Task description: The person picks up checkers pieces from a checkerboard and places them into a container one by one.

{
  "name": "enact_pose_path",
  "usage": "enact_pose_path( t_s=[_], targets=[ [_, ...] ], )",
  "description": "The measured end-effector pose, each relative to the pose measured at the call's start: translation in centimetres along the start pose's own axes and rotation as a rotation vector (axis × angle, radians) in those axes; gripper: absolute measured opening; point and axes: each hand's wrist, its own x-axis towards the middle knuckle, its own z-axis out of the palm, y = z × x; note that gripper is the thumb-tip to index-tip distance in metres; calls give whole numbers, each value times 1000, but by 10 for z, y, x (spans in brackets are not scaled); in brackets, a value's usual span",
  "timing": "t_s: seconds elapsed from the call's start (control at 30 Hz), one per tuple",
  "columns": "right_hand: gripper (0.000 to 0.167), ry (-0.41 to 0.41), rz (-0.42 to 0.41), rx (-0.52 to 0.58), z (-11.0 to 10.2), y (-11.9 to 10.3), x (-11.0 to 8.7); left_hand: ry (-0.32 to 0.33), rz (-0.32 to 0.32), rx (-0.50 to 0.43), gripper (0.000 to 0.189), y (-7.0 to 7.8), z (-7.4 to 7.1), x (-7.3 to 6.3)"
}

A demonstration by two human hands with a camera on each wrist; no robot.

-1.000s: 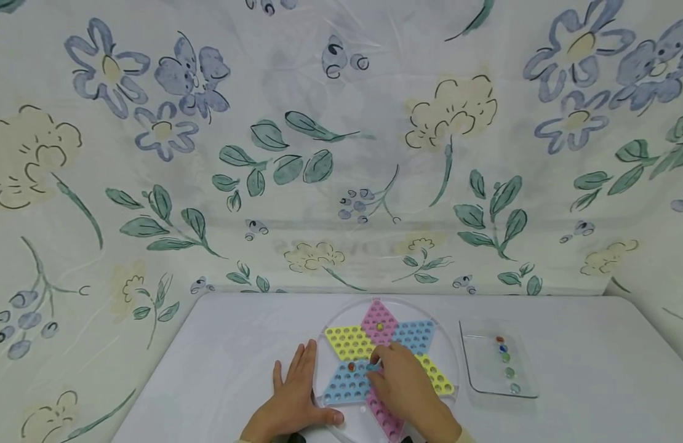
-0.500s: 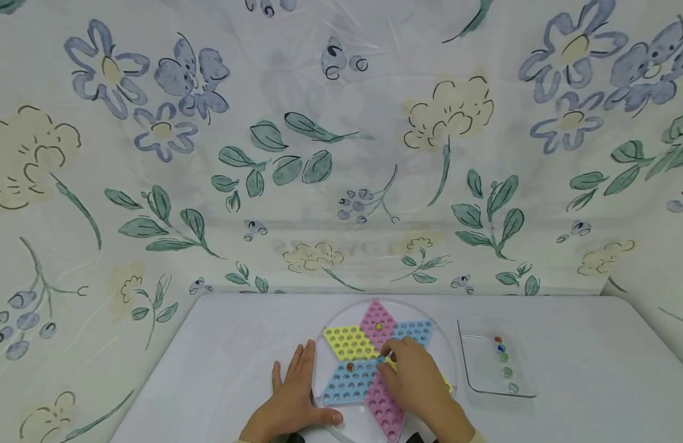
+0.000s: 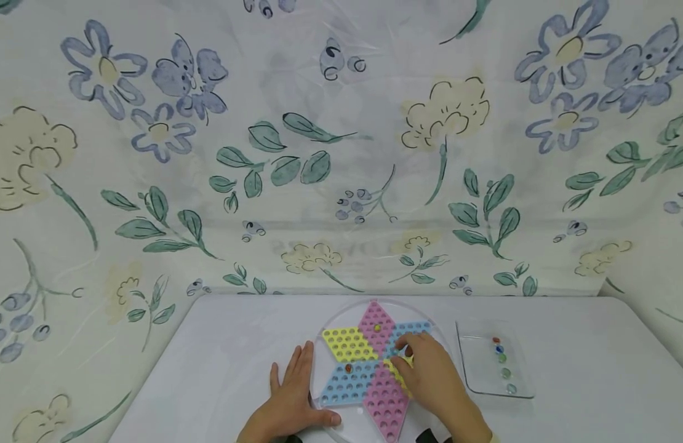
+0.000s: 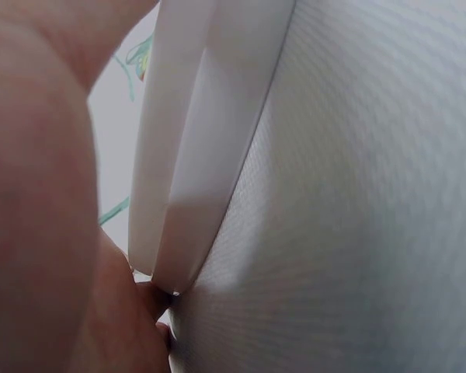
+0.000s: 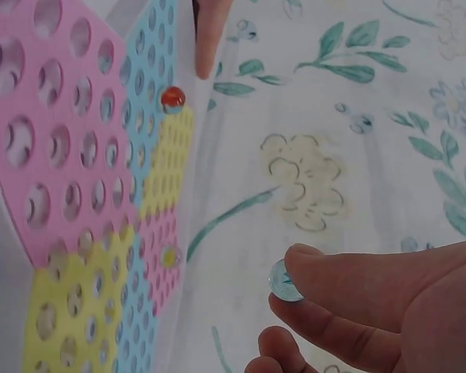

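Note:
A Chinese checkers board (image 3: 387,400) with a star of pink, yellow and blue points lies on the table. My right hand (image 3: 432,375) hovers over its right side. In the right wrist view, a clear bluish glass marble (image 5: 283,284) is pinched between thumb and forefinger, held off the board. My left hand (image 3: 291,394) lies spread at the board's left edge, fingers straight and thumb at the near rim. One red-orange marble (image 3: 348,368) sits in the left blue point, and a yellow-green marble (image 3: 377,328) sits in the far pink point.
To the right of the board stands a clear plastic tray (image 3: 502,395) with several marbles (image 3: 503,358) lined up in it. Both board and tray are on a white table (image 3: 231,344). Behind the table hangs a flowered cloth (image 3: 369,154).
My right hand has moved right across the board, from beside the left blue point past the centre, carrying the pinched marble. The left hand has stayed in place.

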Motion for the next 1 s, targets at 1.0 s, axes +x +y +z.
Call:
enact_pose_path(
  t_s=[1.0],
  targets=[
    [17, 78, 115, -44, -33, 25, -2, 9, 4, 9, 145, -3, 1, 1]
  ],
)
